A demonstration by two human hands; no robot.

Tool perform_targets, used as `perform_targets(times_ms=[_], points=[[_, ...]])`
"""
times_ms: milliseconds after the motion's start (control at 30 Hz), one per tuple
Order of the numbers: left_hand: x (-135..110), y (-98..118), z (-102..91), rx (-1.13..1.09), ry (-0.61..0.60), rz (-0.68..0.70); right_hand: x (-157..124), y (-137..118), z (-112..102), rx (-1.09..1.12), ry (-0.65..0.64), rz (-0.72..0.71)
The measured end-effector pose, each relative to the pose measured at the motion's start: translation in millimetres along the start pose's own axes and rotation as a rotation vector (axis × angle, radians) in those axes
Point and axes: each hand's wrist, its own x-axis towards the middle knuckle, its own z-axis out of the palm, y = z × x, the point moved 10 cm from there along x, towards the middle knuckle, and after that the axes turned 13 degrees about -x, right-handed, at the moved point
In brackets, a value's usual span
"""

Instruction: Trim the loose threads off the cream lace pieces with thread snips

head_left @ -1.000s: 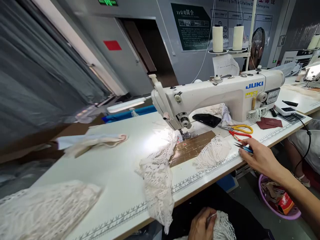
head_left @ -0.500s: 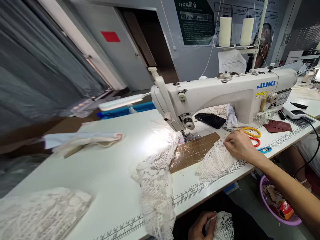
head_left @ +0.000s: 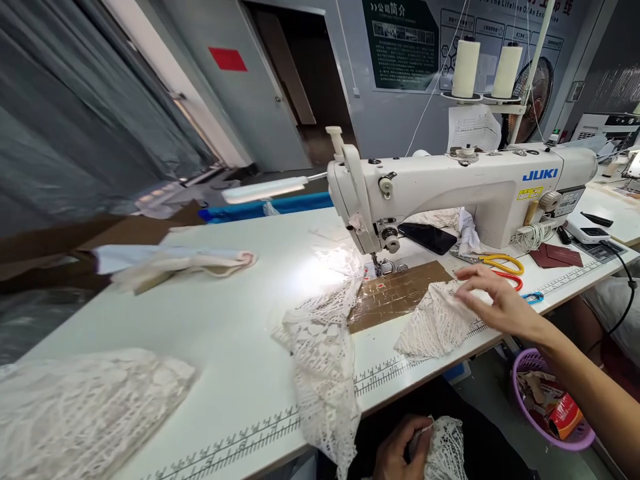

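My right hand (head_left: 493,301) hovers at the right end of a white lace piece (head_left: 434,323) on the table's front edge. Its fingers are apart, with nothing between them. Low in the view, by my lap, my left hand (head_left: 403,448) pinches another white lace piece (head_left: 445,450). A long lace strip (head_left: 325,353) runs from under the needle area of the white sewing machine (head_left: 440,187) and hangs over the front edge. Brown tape (head_left: 400,293) covers the machine bed beside it.
Yellow-handled scissors (head_left: 500,261), a red-handled tool (head_left: 513,280) and a blue thread snipper (head_left: 533,297) lie right of my right hand. A black phone (head_left: 427,238) rests under the machine arm. More lace (head_left: 95,407) lies at left; a purple basket (head_left: 565,441) stands below.
My right hand has let go of the lace piece on the table, and its fingers have spread. The left hand keeps its pinch. The whole view has shifted slightly.
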Motion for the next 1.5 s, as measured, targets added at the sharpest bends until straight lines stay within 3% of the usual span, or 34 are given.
perform_targets(times_ms=[67, 133, 267, 433, 533, 667, 833, 967, 1067, 1133, 1233, 1300, 1367, 1433, 1500], points=[[1.1, 2.8, 0.8, 0.007, -0.013, 0.01, 7.7, 26.1, -6.0, -0.072, 0.026, 0.191], [3.3, 7.4, 1.9, 0.02, -0.03, 0.027, 15.1, 41.2, -0.3, -0.202, -0.051, 0.303], [6.7, 29.5, 5.1, 0.04, -0.075, 0.105, 24.8, 32.2, 20.7, -0.38, -0.179, 0.266], [-2.0, 84.4, 14.0, 0.007, -0.22, 0.255, 24.3, 22.2, 26.1, -0.237, -0.186, 0.264], [-4.5, 106.1, 15.1, -0.032, -0.271, 0.269, 32.8, 16.3, 9.1, -0.099, -0.084, 0.214], [-3.7, 111.8, 8.0, -0.08, -0.208, 0.222, 47.8, -5.8, -22.8, -0.068, 0.094, 0.107], [-10.5, 111.7, 4.3, -0.169, -0.143, 0.157, 54.7, -47.1, -72.8, -0.318, 0.369, 0.037], [-12.2, 99.9, -1.1, -0.297, -0.071, 0.024, 57.0, -77.8, -95.2, -0.514, 0.475, -0.061], [-12.6, 99.6, -2.5, -0.382, -0.084, -0.021, 47.1, -97.7, -107.7, -0.448, 0.569, -0.118], [-14.5, 108.9, -5.0, -0.375, -0.115, -0.006, 32.4, -111.7, -108.0, -0.282, 0.579, -0.174], [-24.3, 134.0, -7.6, -0.329, -0.218, 0.036, 3.1, -126.5, -85.1, 0.089, 0.423, -0.245], [-36.0, 153.2, -7.0, -0.291, -0.319, 0.056, -19.8, -130.3, -50.9, 0.298, 0.216, -0.254], [-48.0, 166.5, -8.1, -0.241, -0.385, 0.051, -46.0, -129.6, -2.8, 0.504, -0.065, -0.234], [-54.5, 169.3, -15.2, -0.22, -0.356, 0.011, -72.2, -118.5, 43.7, 0.637, -0.272, -0.131], [-54.7, 160.3, -27.0, -0.264, -0.25, -0.064, -92.8, -103.3, 79.7, 0.747, -0.373, 0.001]])
